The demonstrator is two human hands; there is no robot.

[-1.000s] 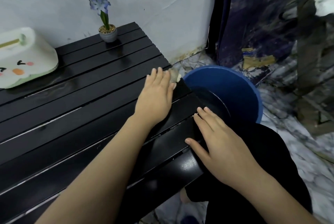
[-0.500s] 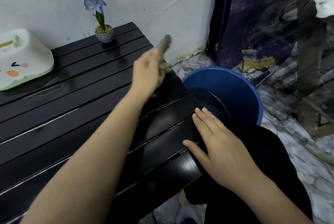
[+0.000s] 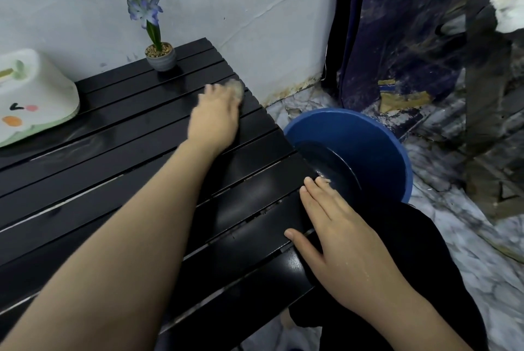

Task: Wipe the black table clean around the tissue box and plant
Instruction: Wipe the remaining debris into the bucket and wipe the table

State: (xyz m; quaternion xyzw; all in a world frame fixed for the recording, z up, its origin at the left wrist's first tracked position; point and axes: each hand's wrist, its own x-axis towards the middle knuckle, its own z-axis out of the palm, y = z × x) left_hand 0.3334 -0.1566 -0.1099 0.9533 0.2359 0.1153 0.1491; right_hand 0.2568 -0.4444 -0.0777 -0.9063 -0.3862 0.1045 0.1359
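The black slatted table [image 3: 119, 169] fills the left and middle of the head view. At its far left stands a white tissue box [image 3: 34, 101] with a cartoon face. A small grey pot with a blue-flowered plant [image 3: 160, 59] stands at the far edge by the wall. Just right of and nearer than the plant, my left hand [image 3: 216, 118] is blurred and holds a pale cloth [image 3: 236, 87] down on the far slats. My right hand [image 3: 334, 228] lies flat and wet on the table's near right edge, fingers straight.
A blue bucket [image 3: 377, 140] holding water stands on the marble floor against the table's right end. Dark curtains [image 3: 397, 24] hang behind it. My black-clad knee [image 3: 411, 279] is by the table's near right corner. The white wall runs along the table's far edge.
My left hand lifted the cloth off the right end slats, swung it up, and has set it down farther back near the plant. The right hand stays put.
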